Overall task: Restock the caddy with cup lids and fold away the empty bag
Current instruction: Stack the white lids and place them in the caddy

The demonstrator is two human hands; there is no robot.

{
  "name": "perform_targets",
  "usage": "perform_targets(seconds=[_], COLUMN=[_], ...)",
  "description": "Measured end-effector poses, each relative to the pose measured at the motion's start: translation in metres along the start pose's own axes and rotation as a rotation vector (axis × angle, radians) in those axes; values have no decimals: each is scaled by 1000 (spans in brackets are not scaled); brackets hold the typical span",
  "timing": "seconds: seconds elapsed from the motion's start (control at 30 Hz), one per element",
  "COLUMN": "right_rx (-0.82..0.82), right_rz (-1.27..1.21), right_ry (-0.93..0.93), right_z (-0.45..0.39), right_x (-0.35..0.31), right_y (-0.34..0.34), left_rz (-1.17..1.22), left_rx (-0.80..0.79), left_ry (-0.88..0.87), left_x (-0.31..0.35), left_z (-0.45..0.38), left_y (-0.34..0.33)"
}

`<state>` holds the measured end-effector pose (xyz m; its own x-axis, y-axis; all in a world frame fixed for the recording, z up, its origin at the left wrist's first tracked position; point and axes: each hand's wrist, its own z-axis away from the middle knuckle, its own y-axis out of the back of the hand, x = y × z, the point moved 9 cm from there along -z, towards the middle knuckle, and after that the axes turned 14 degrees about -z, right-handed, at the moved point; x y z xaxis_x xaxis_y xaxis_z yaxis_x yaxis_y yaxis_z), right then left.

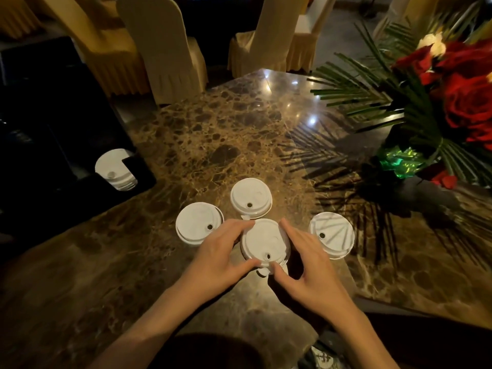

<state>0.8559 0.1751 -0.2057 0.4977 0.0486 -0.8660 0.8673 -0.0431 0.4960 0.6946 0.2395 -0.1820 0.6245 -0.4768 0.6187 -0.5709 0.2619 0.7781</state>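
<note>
Several white cup lids lie on the brown marble table (218, 134). My left hand (221, 251) and my right hand (306, 259) grip the nearest lid stack (262, 241) from both sides, thumbs at its front edge. Around it sit a left lid (197, 222), a far lid (250, 197) and a right lid (332, 235). At the left stands the black caddy (61, 145), with a pile of white lids (114, 169) in its round slot. No bag is in view.
A bouquet of red roses with palm fronds (436, 102) lies on the table's right side, its wrapped stems pointing toward the lids. Chairs in beige covers (165, 49) stand beyond the far edge. A table corner sits below my right wrist.
</note>
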Motion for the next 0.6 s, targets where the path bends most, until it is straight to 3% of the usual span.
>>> perform_targets(seconds=[0.6], right_rx=[-28], right_rz=[70], right_ry=[-67], right_z=[-4], right_x=[1], right_y=[-8], left_rz=[2], left_rx=[19], left_ry=[112], left_x=[-3], left_z=[5], left_y=[-9])
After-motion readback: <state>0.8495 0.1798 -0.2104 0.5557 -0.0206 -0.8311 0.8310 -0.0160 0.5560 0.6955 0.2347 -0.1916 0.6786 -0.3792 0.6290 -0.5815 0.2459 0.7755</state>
